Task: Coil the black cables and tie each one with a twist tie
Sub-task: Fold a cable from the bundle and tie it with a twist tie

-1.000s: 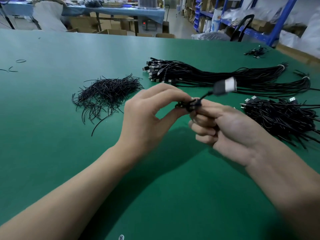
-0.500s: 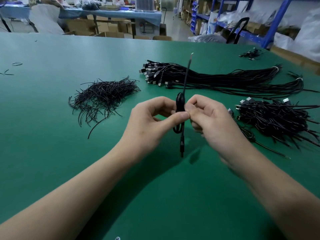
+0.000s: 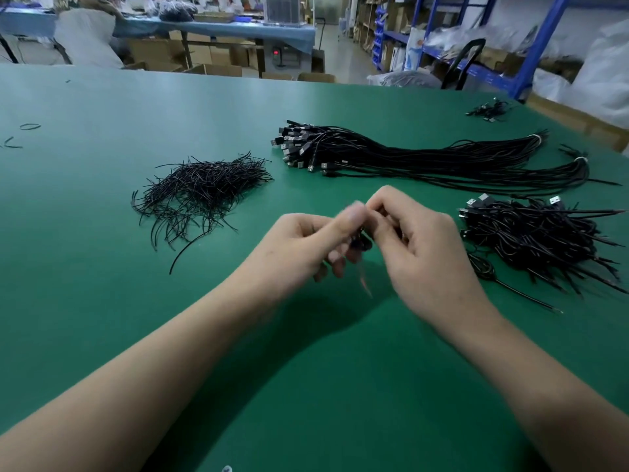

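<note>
Green table (image 3: 85, 301); blue shelving (image 3: 543, 46) right; cardboard boxes (image 3: 214, 69) behind.

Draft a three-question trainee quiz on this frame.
1. Multiple choice: where does the loose pile of twist ties lie relative to the hands? A) to their left B) to their right C) under them
2. True or false: the left hand and right hand both pinch one small coiled cable above the green table.
3. Short answer: which heap lies nearest the right hand?
Key: 1 A; 2 true; 3 the tangled cable pile on the right.
</note>
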Action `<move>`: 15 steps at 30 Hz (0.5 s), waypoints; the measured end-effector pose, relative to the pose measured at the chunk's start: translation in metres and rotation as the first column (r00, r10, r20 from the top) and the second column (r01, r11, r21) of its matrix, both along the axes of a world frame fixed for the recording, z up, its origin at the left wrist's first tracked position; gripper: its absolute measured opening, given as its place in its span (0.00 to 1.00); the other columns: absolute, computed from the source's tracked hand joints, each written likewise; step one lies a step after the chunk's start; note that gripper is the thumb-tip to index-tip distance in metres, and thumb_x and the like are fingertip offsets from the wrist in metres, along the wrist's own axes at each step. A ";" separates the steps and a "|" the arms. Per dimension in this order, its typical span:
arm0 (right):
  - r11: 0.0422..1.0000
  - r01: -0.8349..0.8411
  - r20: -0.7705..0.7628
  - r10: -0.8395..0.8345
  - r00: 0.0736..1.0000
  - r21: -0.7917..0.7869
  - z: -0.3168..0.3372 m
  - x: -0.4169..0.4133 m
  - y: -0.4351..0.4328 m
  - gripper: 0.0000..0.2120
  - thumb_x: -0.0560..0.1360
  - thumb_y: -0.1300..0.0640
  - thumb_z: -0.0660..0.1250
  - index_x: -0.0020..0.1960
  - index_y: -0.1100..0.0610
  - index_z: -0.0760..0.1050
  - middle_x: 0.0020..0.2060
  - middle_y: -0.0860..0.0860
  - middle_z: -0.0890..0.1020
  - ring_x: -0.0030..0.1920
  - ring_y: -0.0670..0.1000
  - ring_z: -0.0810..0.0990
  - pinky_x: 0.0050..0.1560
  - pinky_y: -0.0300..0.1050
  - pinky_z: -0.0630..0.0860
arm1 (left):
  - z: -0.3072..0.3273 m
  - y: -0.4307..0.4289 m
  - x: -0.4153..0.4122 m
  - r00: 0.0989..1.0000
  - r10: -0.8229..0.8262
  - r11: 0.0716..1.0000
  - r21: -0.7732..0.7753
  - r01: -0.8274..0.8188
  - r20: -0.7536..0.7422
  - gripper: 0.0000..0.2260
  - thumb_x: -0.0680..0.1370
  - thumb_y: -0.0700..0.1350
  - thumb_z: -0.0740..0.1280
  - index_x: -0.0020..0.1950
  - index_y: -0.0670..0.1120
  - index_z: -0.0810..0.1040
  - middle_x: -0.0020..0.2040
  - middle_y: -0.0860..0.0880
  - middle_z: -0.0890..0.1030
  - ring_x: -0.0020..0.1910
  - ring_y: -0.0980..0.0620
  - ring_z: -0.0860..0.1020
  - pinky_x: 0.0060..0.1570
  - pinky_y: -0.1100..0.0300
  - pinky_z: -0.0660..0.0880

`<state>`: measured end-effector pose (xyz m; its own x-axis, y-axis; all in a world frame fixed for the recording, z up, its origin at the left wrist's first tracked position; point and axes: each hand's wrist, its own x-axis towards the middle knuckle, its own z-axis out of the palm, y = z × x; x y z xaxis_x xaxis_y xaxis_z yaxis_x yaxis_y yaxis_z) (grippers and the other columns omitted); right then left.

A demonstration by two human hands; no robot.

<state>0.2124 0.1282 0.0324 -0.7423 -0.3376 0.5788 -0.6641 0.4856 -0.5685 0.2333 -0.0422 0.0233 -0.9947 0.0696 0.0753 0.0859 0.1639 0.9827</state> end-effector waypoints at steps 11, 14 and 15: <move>0.722 0.092 0.659 0.563 0.498 -0.686 -0.003 -0.008 0.001 0.14 0.82 0.61 0.60 0.38 0.51 0.71 0.27 0.45 0.60 0.28 0.45 0.55 0.24 0.35 0.52 | 0.002 -0.002 -0.003 0.515 -0.031 0.752 -0.359 -0.552 -0.856 0.09 0.79 0.51 0.72 0.47 0.46 0.85 0.43 0.50 0.79 0.42 0.52 0.75 0.43 0.61 0.71; 0.848 0.007 0.491 0.300 0.818 -0.530 -0.003 -0.007 0.004 0.16 0.83 0.62 0.60 0.38 0.49 0.72 0.27 0.43 0.64 0.28 0.44 0.60 0.27 0.35 0.59 | 0.002 -0.004 -0.002 0.876 0.224 0.933 -0.165 -0.319 -0.426 0.23 0.81 0.62 0.61 0.37 0.48 0.83 0.35 0.52 0.79 0.33 0.57 0.73 0.36 0.65 0.68; 0.914 -0.018 0.352 0.175 0.919 -0.405 -0.004 -0.006 0.004 0.15 0.83 0.60 0.61 0.39 0.50 0.72 0.27 0.43 0.65 0.29 0.44 0.61 0.29 0.37 0.60 | 0.002 -0.006 -0.003 0.961 0.185 0.972 -0.105 -0.209 -0.207 0.29 0.80 0.66 0.57 0.37 0.46 0.84 0.33 0.51 0.80 0.31 0.55 0.73 0.33 0.65 0.68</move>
<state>0.2064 0.1326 0.0280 -0.9036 -0.2264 0.3637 -0.3963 0.1198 -0.9103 0.2306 -0.0483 0.0257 -0.9566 -0.1051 0.2716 0.2267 0.3170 0.9210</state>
